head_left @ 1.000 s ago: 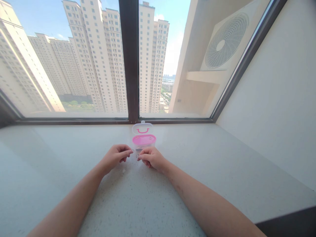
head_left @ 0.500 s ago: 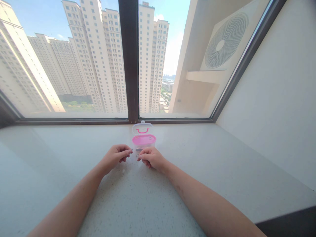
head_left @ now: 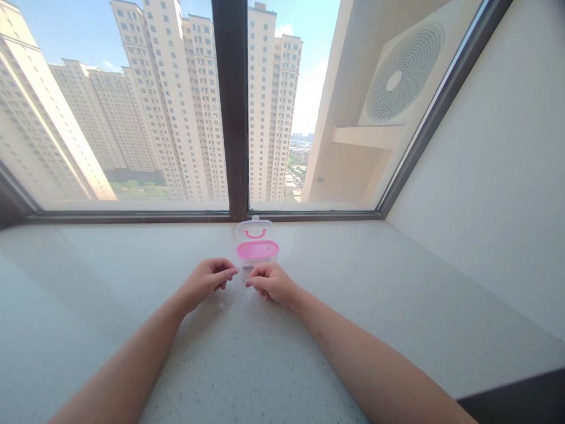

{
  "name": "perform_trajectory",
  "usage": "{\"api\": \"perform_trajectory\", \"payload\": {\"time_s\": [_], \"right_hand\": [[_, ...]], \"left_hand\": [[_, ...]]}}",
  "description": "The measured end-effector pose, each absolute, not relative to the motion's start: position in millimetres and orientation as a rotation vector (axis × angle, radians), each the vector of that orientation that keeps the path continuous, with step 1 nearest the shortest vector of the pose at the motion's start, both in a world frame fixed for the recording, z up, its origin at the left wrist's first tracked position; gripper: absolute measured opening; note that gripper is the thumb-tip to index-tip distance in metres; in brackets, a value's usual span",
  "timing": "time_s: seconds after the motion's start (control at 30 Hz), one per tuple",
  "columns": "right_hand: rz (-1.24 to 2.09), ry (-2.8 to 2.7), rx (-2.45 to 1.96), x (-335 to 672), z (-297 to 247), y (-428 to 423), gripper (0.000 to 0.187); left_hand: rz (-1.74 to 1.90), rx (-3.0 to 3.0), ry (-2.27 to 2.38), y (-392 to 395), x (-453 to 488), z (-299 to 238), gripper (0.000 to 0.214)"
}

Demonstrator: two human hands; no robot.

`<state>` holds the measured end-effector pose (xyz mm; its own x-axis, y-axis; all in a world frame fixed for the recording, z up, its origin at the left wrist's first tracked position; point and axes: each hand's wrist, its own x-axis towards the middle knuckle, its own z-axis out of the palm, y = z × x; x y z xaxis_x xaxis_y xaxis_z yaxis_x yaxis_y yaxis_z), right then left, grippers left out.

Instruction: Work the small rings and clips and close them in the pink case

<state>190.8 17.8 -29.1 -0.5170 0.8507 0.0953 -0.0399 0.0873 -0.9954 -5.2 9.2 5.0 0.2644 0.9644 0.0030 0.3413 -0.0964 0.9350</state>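
My left hand (head_left: pixel 206 281) and my right hand (head_left: pixel 270 281) rest on the speckled stone windowsill (head_left: pixel 265 353), fingertips a few centimetres apart. Each hand pinches a tiny dark ring-like piece between thumb and forefinger; the pieces are too small to name. Just beyond the fingertips stands a small clear plastic box (head_left: pixel 256 249) with a pink inner tray. Its clear lid (head_left: pixel 254 229) with a pink handle stands open, leaning toward the window.
A dark window frame (head_left: pixel 232 112) runs along the back of the sill, with tall buildings outside. A white wall (head_left: pixel 498 176) rises on the right, and an outdoor fan unit (head_left: pixel 404 73) sits behind the glass. A dark edge (head_left: pixel 516 400) bounds the sill at lower right.
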Motion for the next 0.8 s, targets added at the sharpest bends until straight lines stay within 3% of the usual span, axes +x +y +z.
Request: {"api": "perform_trajectory", "payload": {"time_s": [0.8], "right_hand": [[1.486, -1.632, -0.852, 190.7, -28.5, 17.8, 0.013]], "left_hand": [[0.839, 1.678, 1.226, 11.9, -7.1, 0.0, 0.026]]}}
